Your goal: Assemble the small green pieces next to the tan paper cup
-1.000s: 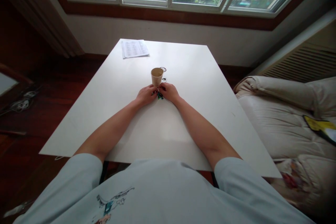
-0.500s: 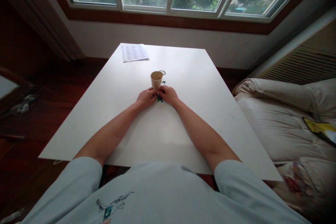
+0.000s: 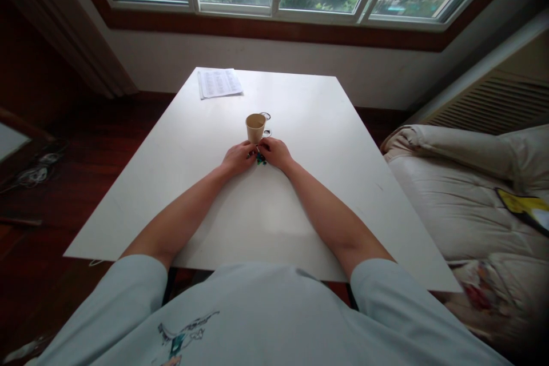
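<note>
A tan paper cup point(image 3: 255, 130) stands upright on the white table, just beyond my fingers. My left hand point(image 3: 238, 158) rests at its near left side, fingers pinched together. At the near right, my right hand point(image 3: 277, 152) has its fingertips close to those of the left, also bent into a pinch. Whatever the fingertips hold is too small to make out. Below and between them lies a little cluster of small dark green and blue pieces point(image 3: 261, 158). Behind the cup a ring-shaped item point(image 3: 266, 116) shows, and a second small round item point(image 3: 267, 133) sits to its right.
A stack of printed paper sheets point(image 3: 220, 83) lies at the far left of the white table point(image 3: 266, 229). A beige sofa point(image 3: 454, 194) stands to the right, with a yellow and black item point(image 3: 525, 206) on it. Cables point(image 3: 38, 171) lie on the floor at left.
The view has shifted slightly, so the table sits a little higher in the picture. Both hands stay by the cup, with only slight finger movement.
</note>
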A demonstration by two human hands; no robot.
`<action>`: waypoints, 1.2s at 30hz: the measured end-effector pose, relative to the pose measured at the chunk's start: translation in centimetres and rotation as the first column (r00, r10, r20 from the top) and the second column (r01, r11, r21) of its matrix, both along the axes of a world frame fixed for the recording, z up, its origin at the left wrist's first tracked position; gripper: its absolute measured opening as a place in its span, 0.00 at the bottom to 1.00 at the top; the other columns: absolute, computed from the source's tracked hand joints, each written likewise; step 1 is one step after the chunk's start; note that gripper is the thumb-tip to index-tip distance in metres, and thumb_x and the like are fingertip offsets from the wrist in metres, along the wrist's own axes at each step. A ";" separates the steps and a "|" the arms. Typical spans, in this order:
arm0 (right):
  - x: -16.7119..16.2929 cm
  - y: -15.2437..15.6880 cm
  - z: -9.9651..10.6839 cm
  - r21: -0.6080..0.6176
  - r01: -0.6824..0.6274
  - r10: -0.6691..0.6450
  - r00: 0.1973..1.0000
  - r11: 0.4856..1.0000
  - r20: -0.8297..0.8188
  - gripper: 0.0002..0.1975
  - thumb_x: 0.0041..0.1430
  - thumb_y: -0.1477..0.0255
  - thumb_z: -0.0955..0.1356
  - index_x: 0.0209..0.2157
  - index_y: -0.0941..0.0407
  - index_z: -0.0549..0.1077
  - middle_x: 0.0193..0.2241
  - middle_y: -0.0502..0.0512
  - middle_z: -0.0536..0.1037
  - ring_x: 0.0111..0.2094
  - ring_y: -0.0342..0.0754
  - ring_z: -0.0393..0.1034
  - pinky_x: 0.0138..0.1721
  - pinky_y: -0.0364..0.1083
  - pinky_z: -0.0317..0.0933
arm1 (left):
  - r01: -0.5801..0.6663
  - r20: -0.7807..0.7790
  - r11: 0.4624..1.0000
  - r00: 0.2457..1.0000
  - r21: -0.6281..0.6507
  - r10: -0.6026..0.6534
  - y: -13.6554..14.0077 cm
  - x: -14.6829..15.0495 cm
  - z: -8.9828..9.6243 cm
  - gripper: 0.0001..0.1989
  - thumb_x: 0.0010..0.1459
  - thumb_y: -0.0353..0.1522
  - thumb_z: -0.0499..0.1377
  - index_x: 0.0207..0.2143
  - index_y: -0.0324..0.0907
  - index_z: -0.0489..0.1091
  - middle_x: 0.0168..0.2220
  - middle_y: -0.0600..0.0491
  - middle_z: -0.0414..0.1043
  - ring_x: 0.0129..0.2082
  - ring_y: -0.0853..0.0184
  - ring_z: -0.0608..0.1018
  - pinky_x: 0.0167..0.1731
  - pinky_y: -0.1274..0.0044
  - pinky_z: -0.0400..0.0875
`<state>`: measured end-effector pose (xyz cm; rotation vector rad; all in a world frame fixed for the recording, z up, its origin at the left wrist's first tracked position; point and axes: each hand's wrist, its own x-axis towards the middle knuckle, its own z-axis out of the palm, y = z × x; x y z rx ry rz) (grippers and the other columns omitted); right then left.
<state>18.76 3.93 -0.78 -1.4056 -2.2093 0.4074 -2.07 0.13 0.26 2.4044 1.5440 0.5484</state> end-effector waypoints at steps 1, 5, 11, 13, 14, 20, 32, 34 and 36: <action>0.0 0.0 0.0 -0.001 -0.002 0.002 1.000 1.000 0.000 0.10 0.71 0.68 0.69 0.45 0.53 0.84 0.41 0.56 0.86 0.40 0.51 0.75 0.42 0.47 0.61 | 0.002 0.002 1.000 1.000 0.001 -0.002 0.0 0.0 0.0 0.14 0.71 0.36 0.59 0.52 0.49 0.84 0.54 0.48 0.83 0.45 0.58 0.85 0.48 0.69 0.77; 0.0 0.3 -0.2 0.016 -0.014 0.014 1.000 1.000 -0.017 0.10 0.72 0.69 0.69 0.44 0.54 0.84 0.41 0.57 0.84 0.41 0.52 0.75 0.44 0.47 0.62 | 0.003 0.013 1.000 1.000 0.003 -0.003 0.0 0.0 0.0 0.14 0.71 0.37 0.59 0.51 0.49 0.84 0.54 0.48 0.83 0.45 0.59 0.85 0.48 0.68 0.77; 0.0 0.3 -0.3 0.034 -0.008 0.008 1.000 0.999 -0.017 0.10 0.72 0.70 0.68 0.44 0.54 0.84 0.43 0.58 0.83 0.44 0.53 0.75 0.46 0.48 0.64 | -0.009 0.009 1.000 1.000 -0.007 0.009 -0.1 0.0 0.1 0.14 0.71 0.37 0.60 0.52 0.50 0.85 0.53 0.48 0.83 0.46 0.58 0.85 0.48 0.69 0.77; 0.0 0.2 -0.2 0.028 -0.012 0.013 1.000 1.000 -0.017 0.10 0.72 0.70 0.69 0.44 0.54 0.84 0.43 0.58 0.83 0.44 0.53 0.75 0.46 0.48 0.63 | -0.010 0.008 1.000 1.000 -0.010 0.010 -0.1 0.1 0.1 0.15 0.71 0.37 0.60 0.52 0.50 0.85 0.54 0.48 0.83 0.46 0.58 0.85 0.49 0.68 0.77; 0.0 0.2 -0.2 0.024 -0.017 0.017 1.000 1.000 -0.015 0.10 0.72 0.70 0.69 0.44 0.54 0.84 0.43 0.57 0.83 0.43 0.52 0.74 0.46 0.48 0.63 | -0.010 0.006 1.000 1.000 -0.013 0.010 -0.1 0.1 0.2 0.15 0.71 0.37 0.60 0.53 0.50 0.85 0.54 0.48 0.83 0.46 0.58 0.85 0.49 0.68 0.77; -0.1 0.0 0.1 0.011 -0.025 0.025 1.000 1.000 -0.010 0.10 0.72 0.70 0.69 0.45 0.54 0.84 0.43 0.57 0.83 0.42 0.52 0.74 0.45 0.47 0.62 | -0.016 0.007 1.000 1.000 -0.011 0.016 -0.1 0.1 0.2 0.15 0.71 0.36 0.60 0.53 0.50 0.85 0.54 0.48 0.83 0.47 0.58 0.85 0.50 0.69 0.77; -0.2 -0.3 0.4 0.001 -0.013 0.013 1.000 1.000 -0.026 0.10 0.71 0.70 0.69 0.45 0.54 0.85 0.43 0.58 0.84 0.44 0.53 0.75 0.46 0.47 0.64 | 0.004 0.022 1.000 1.000 -0.011 -0.004 0.0 -0.1 0.0 0.15 0.71 0.37 0.59 0.52 0.49 0.85 0.54 0.47 0.83 0.46 0.57 0.85 0.49 0.67 0.77; -0.2 -0.3 0.5 0.001 -0.013 0.013 1.000 1.000 -0.028 0.10 0.71 0.70 0.69 0.45 0.54 0.85 0.43 0.58 0.84 0.44 0.53 0.75 0.46 0.48 0.64 | -0.001 0.018 1.000 1.000 -0.009 0.001 0.0 -0.1 0.0 0.15 0.72 0.37 0.59 0.52 0.49 0.84 0.54 0.47 0.83 0.47 0.57 0.85 0.50 0.67 0.77; -0.2 -0.2 0.4 0.000 -0.015 0.015 1.000 1.000 -0.026 0.10 0.71 0.70 0.69 0.45 0.54 0.84 0.43 0.58 0.84 0.43 0.53 0.75 0.46 0.48 0.64 | -0.009 0.014 1.000 1.000 -0.011 0.009 -0.1 -0.1 0.0 0.14 0.72 0.38 0.59 0.52 0.50 0.84 0.54 0.48 0.83 0.47 0.57 0.85 0.50 0.68 0.77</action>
